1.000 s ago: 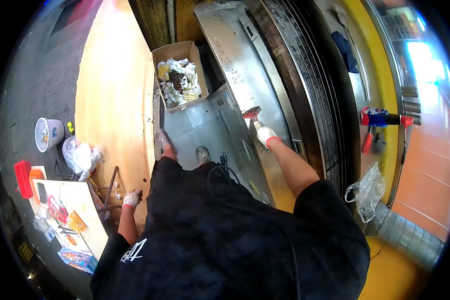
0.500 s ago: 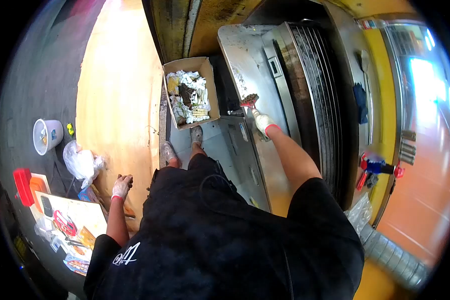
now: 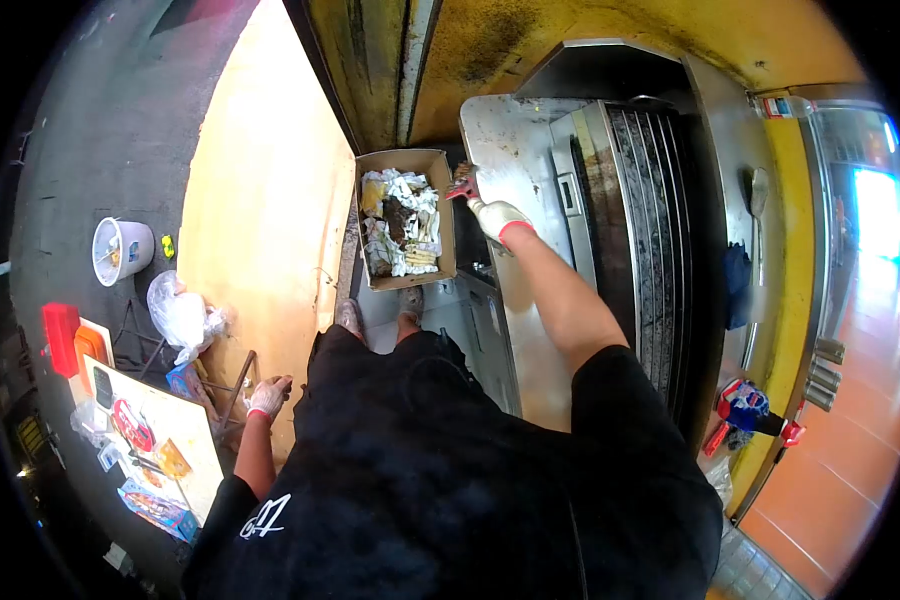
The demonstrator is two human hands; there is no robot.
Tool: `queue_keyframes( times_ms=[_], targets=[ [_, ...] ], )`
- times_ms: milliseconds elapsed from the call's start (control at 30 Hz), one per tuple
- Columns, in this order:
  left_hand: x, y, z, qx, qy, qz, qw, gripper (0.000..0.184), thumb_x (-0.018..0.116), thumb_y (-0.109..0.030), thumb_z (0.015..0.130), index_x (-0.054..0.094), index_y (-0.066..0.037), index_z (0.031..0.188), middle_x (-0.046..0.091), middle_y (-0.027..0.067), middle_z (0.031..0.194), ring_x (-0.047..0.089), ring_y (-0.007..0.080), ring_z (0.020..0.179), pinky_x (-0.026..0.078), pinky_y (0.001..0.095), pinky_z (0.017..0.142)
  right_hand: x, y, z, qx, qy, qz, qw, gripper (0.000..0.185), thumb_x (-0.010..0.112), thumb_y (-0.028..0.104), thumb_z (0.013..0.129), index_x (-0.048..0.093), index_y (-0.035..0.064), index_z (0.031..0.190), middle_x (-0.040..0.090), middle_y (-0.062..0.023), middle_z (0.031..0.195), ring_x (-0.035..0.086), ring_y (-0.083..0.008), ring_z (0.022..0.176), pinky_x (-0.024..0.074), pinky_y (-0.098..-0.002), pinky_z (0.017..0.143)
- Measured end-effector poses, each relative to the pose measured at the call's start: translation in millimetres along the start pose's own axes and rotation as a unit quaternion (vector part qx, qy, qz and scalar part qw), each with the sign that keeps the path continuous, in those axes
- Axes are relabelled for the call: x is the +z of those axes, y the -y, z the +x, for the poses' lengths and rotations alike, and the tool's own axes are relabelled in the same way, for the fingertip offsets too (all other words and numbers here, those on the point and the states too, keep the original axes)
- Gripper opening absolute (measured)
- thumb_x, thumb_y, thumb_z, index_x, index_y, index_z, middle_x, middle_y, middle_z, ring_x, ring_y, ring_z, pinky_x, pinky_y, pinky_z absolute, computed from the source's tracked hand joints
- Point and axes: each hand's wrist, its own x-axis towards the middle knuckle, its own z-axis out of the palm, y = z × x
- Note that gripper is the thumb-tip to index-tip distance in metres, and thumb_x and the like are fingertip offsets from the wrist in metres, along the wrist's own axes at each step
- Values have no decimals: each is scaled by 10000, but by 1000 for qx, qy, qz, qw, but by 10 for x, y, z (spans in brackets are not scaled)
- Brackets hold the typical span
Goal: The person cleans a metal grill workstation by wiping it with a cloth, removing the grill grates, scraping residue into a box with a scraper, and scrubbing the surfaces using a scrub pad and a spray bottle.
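My right hand (image 3: 498, 216), in a white glove with a pink cuff, is closed on the handle of a red scraper (image 3: 464, 188). Brown dirt clings to the scraper's head, which is past the near edge of a stained steel counter (image 3: 515, 150), close to the cardboard box (image 3: 448, 215). Inside the box lie crumpled white papers (image 3: 410, 190) and dark brown waste. Low on the left, my left hand (image 3: 268, 396) hangs beside a large wooden board (image 3: 260, 200). Its glove is dirty at the fingertips, and the fingers curl loosely with nothing visible in them.
A grill-like appliance with dark metal bars (image 3: 650, 240) stands right of the counter. At left are a white bucket (image 3: 122, 250), a plastic bag (image 3: 182, 318), a red box (image 3: 60, 340) and a small table (image 3: 185, 425) with packets. A spatula (image 3: 758, 195) hangs at right.
My right hand has carried the scraper left from above the counter toward the box. The view has shifted, so the surroundings appear lower. My left hand stays low beside the board.
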Motion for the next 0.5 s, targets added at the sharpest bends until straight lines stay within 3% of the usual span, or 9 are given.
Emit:
queue_keyframes(
  times_ms=[33,67,133,233,267,367,400,467,500],
  targets=[
    [-8,-81,-90,0,-6,24,1000,460,618,-399,980,745,34,1068,721,96,853,674,171,764,531,324,733,-37,212,-156,4,22,-2,1000,783,404,665,1023,723,-40,1140,752,-241,1002,744,-359,934,549,-473,881],
    [-24,-182,-155,1,-10,51,999,468,610,-407,980,747,32,1069,724,99,857,680,173,771,536,328,741,-42,402,-218,18,57,2,998,743,408,620,1028,703,-39,1202,717,-264,1204,689,-400,1152,509,-487,1004],
    [-123,-208,-139,14,0,76,997,493,609,-451,991,747,18,1056,724,97,857,676,172,767,533,323,738,382,384,50,-79,-49,-43,995,655,418,551,1034,696,-16,1212,666,-281,1291,630,-419,1247,488,-489,1047],
    [-402,198,236,-22,70,-29,997,469,620,-435,1000,737,7,1102,743,102,901,704,166,828,540,325,763,995,281,484,-99,-16,54,994,470,559,396,935,699,61,1234,665,-282,1263,629,-437,1204,497,-490,1031],
    [-501,195,276,-33,74,-15,997,469,620,-435,1000,737,7,1102,743,102,901,704,166,828,540,325,763,1049,337,443,-76,-3,78,994,511,655,328,864,673,80,1309,678,-269,1267,647,-414,1203,504,-473,1027],
    [-777,39,301,15,48,231,972,407,651,-369,1001,725,-12,1184,768,106,979,732,205,925,558,351,811,1357,288,559,-130,-17,116,985,691,762,296,814,576,110,1453,673,-251,1314,658,-371,1222,506,-421,1052],
    [-680,-742,-47,-75,48,183,979,416,648,-376,1001,720,-15,1194,760,121,980,725,203,917,558,348,817,1513,257,695,-118,-38,121,985,761,793,294,797,539,120,1494,666,-247,1334,657,-361,1231,504,-404,1063],
    [-817,-881,59,-35,57,194,979,426,655,-383,1001,714,3,1170,751,139,980,719,205,909,562,351,811,1468,352,639,-118,-16,156,981,771,779,290,813,508,109,1512,642,-254,1363,627,-374,1263,485,-407,1094],
    [-900,-883,173,7,73,271,960,426,663,-385,998,713,8,1154,747,138,980,712,211,905,562,356,813,1549,387,676,-122,-50,141,981,718,749,290,838,520,132,1500,629,-245,1380,630,-385,1251,491,-423,1083]
  ],
)
